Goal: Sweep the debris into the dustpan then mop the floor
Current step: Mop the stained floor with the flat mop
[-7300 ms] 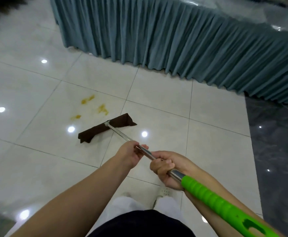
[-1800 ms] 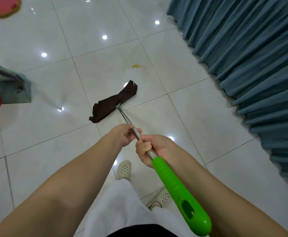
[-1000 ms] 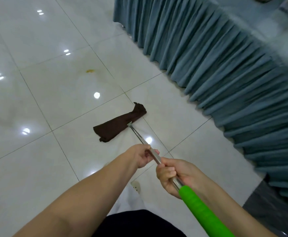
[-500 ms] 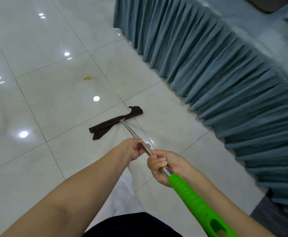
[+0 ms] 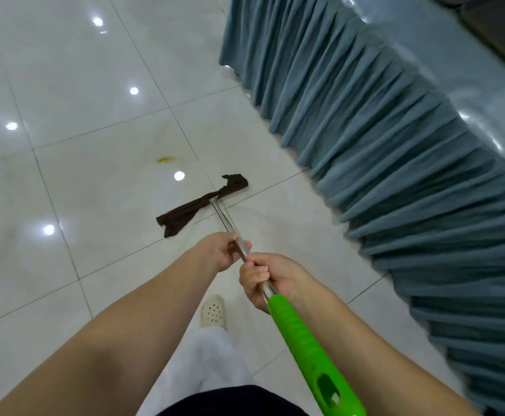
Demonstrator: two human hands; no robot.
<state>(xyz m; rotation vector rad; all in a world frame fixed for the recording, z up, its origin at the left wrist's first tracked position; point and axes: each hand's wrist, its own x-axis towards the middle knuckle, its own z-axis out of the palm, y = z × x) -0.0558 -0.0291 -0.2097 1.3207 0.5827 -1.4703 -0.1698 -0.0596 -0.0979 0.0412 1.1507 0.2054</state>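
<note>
You hold the mop pole (image 5: 228,225) in both hands, its shaft slanting down and away from you to the floor (image 5: 101,181). Your left hand (image 5: 219,250) is the forward one, fingers curled round the bare metal in a closed grip. Your right hand (image 5: 264,279) sits just behind it, nearly touching, its grip wrapped tight round the metal right where the green handle (image 5: 300,343) begins. The green handle runs back past your right forearm toward the bottom edge.

The brown mop cloth (image 5: 198,205) lies flat on the white tiles ahead of you, stretched crosswise to the pole and bunched at its right end, straddling a tile joint. A small yellow stain (image 5: 165,159) sits on the tile beyond the cloth, to its left and apart from it. The pleated blue table skirt (image 5: 395,163) hangs along the right, near the cloth's right end without touching it. One pale shoe (image 5: 213,310) shows beneath your hands.
</note>
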